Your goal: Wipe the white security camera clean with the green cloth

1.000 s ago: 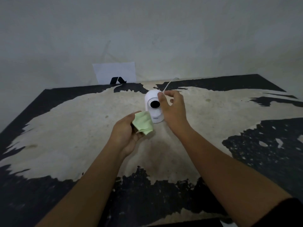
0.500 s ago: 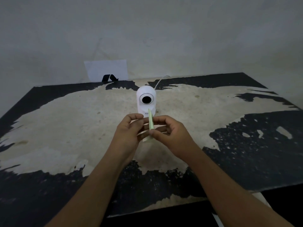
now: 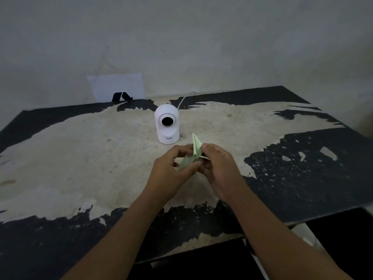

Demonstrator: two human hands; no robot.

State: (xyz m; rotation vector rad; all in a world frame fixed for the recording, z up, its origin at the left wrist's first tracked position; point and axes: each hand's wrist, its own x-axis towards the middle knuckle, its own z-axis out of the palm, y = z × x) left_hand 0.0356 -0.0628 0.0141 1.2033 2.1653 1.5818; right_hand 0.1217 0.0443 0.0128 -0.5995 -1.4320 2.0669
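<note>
Both hands pinch the cloth [image 3: 196, 150] at frame centre: my left hand [image 3: 171, 170] grips its lower fold, my right hand [image 3: 218, 168] its upper part, with one corner poking up. Just above them the camera [image 3: 167, 123] stands upright on the table [image 3: 80, 150], lens facing me, untouched. Its cable [image 3: 184, 99] trails toward the wall. A paper [image 3: 117, 86] leans at upper left.

Both arms are bare from the bottom of the shot right up to the left hand [image 3: 171, 168] and right hand [image 3: 220, 168], no sleeves, watch, rings or gloves showing.
</note>
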